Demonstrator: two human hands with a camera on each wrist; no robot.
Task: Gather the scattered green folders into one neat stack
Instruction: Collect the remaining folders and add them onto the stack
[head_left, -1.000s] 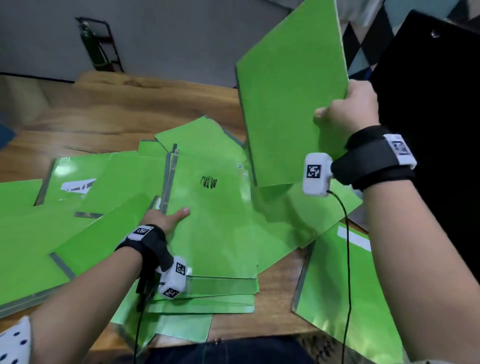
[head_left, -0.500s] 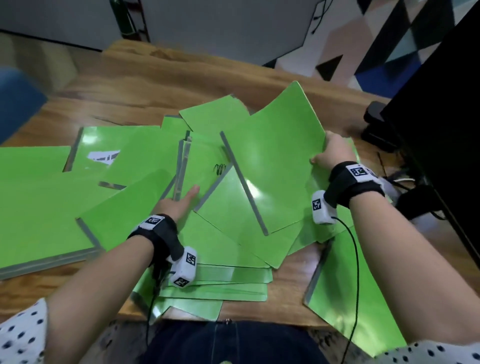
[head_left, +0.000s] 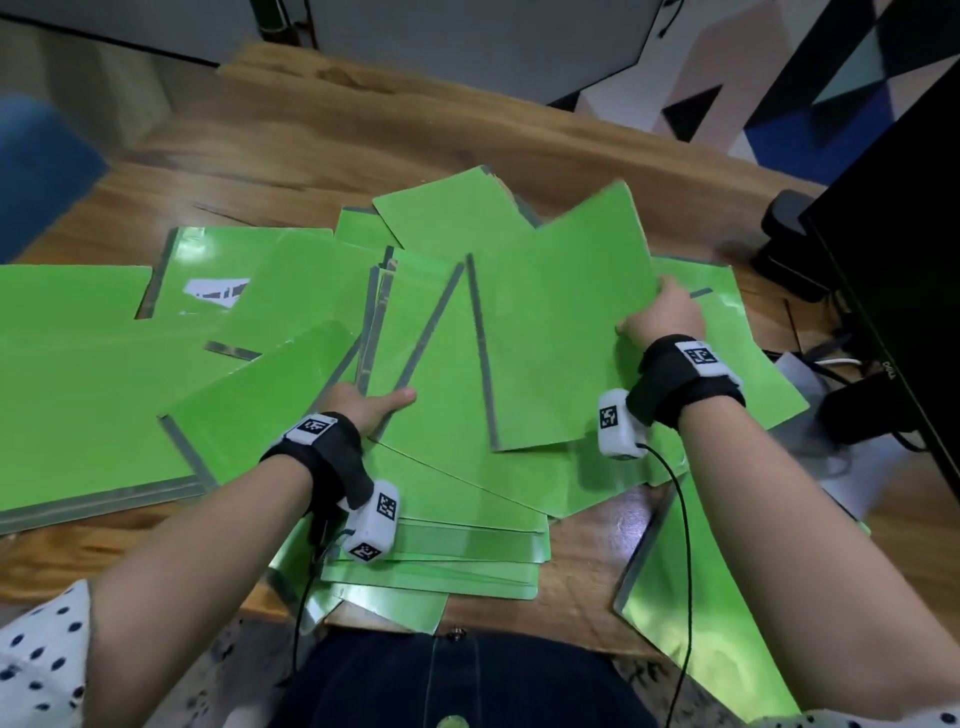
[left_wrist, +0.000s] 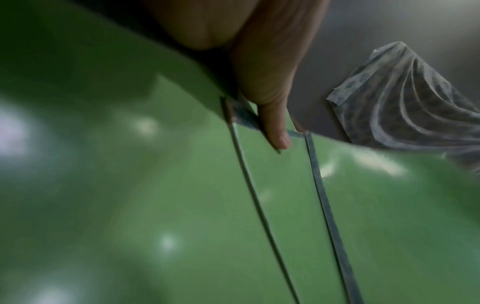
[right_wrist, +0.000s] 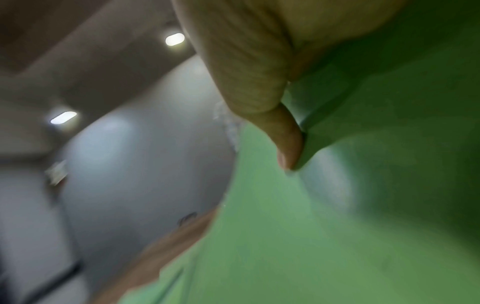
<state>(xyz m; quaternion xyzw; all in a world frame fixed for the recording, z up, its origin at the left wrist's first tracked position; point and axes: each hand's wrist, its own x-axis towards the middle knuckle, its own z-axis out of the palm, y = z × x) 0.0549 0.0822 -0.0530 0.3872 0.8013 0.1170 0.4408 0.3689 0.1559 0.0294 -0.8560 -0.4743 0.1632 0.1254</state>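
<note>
Many green folders with grey spines lie scattered and overlapping on the wooden table (head_left: 311, 135). My right hand (head_left: 662, 317) grips the right edge of one green folder (head_left: 561, 322), which lies low and tilted over the middle pile (head_left: 467, 551). The right wrist view shows its thumb (right_wrist: 288, 144) on the folder's top face. My left hand (head_left: 371, 402) holds the near corner of a folder (head_left: 436, 395) in the pile. Its thumb (left_wrist: 275, 131) lies on the grey spine and its fingers are hidden underneath. More folders spread to the left (head_left: 78, 374).
A black monitor (head_left: 909, 260) stands at the right with its stand (head_left: 784, 244) and cables (head_left: 841, 374) beside it. One folder (head_left: 701, 623) overhangs the table's near right edge. A blue object (head_left: 36, 166) shows at the far left.
My right hand has brought its folder down from upright in the air to lie over the pile. My left hand went from lying flat on the pile to holding a folder's corner.
</note>
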